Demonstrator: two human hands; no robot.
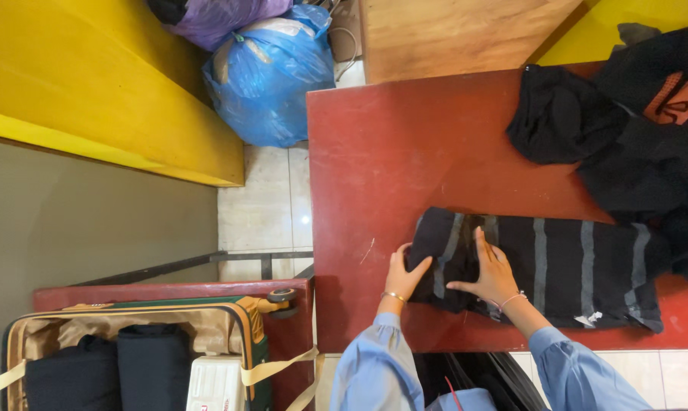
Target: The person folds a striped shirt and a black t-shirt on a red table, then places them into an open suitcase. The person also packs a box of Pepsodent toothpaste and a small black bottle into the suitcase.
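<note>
The likeliest slip was the fold springing loose: the left hand (403,275) curled over the rolled end of the striped garment (541,262), seemingly gripping it, while the right hand (492,272) only lay flat and open on top. The garment, dark with grey stripes (one white tag at its hem), lay along the red table (389,152)'s near edge, and could slide off.
</note>
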